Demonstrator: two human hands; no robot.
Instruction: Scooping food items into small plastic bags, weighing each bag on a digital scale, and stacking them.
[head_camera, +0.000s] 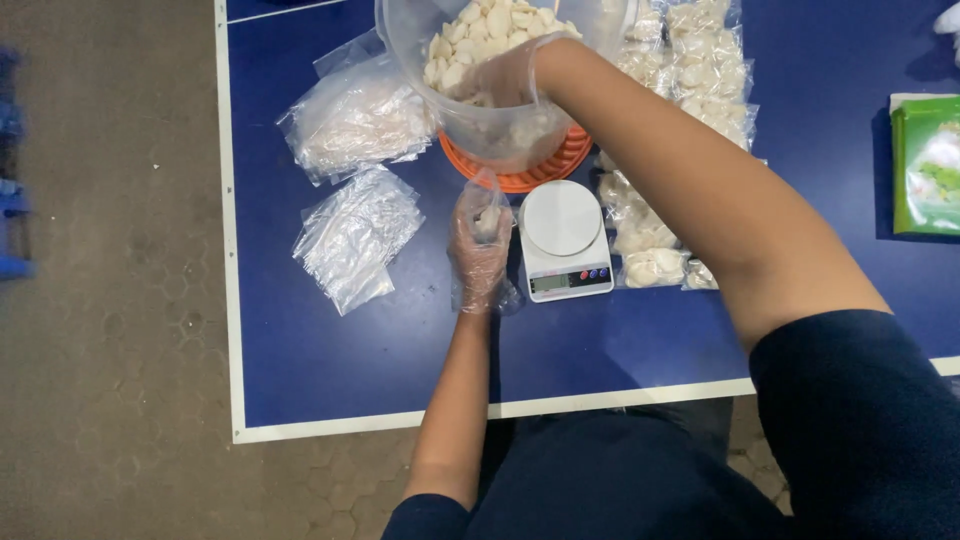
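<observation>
My right hand (500, 78), in a thin clear glove, reaches into a tall clear plastic tub (480, 130) full of pale crackers (480, 35) and closes on some of them. The tub stands on an orange lid (520, 178). My left hand (480, 245), also gloved, holds a small clear plastic bag (484, 205) open just below the tub, a few crackers inside. A small white kitchen scale (563, 240) sits right of that hand.
Two piles of empty clear bags (355, 120) (355, 238) lie left of the tub. Filled cracker bags (690, 70) line the right, down to the scale. A green packet (925, 165) lies far right. The blue table's white edge (232, 300) borders a paved floor.
</observation>
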